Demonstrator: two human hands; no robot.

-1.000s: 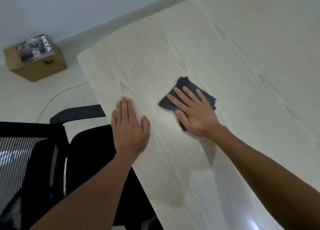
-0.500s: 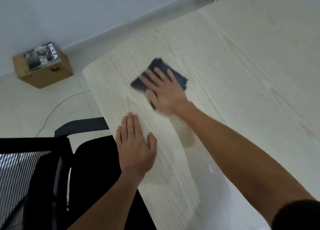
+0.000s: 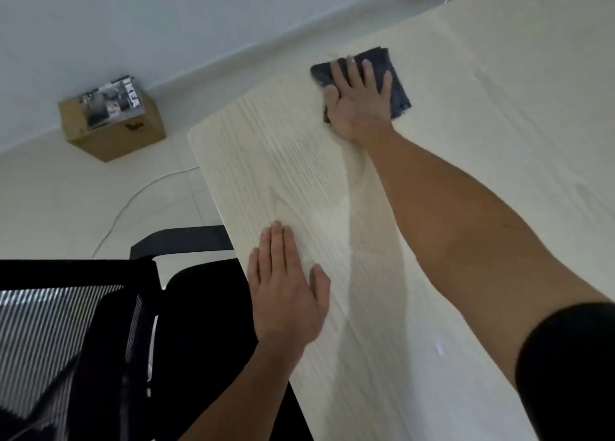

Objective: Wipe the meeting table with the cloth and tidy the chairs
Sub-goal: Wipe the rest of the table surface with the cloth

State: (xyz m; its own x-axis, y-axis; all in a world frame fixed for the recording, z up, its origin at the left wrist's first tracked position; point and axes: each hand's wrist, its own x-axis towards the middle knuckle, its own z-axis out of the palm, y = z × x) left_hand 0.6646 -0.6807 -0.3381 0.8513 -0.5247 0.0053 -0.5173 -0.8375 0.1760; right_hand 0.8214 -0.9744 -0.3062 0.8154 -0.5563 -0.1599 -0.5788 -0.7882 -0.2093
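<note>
The pale wood-grain meeting table (image 3: 482,161) fills the right of the view. A folded dark blue cloth (image 3: 397,84) lies flat near the table's far edge, and my right hand (image 3: 361,103) presses on it with fingers spread, arm stretched out. A damp streak runs back along the table from the cloth. My left hand (image 3: 288,294) rests flat, holding nothing, on the table near its left edge. A black office chair (image 3: 186,324) with a mesh back stands at the left, its seat partly under the table.
A brown cardboard box (image 3: 114,126) with a catalogue on top sits on the floor by the wall. A thin white cable (image 3: 133,197) runs across the pale floor. The chair's armrest (image 3: 181,239) pokes out beside the table's left edge.
My right hand has slid the cloth away from me, first toward the left corner, then along the far edge to the right, leaving a damp trail. My left hand has stayed flat in place.
</note>
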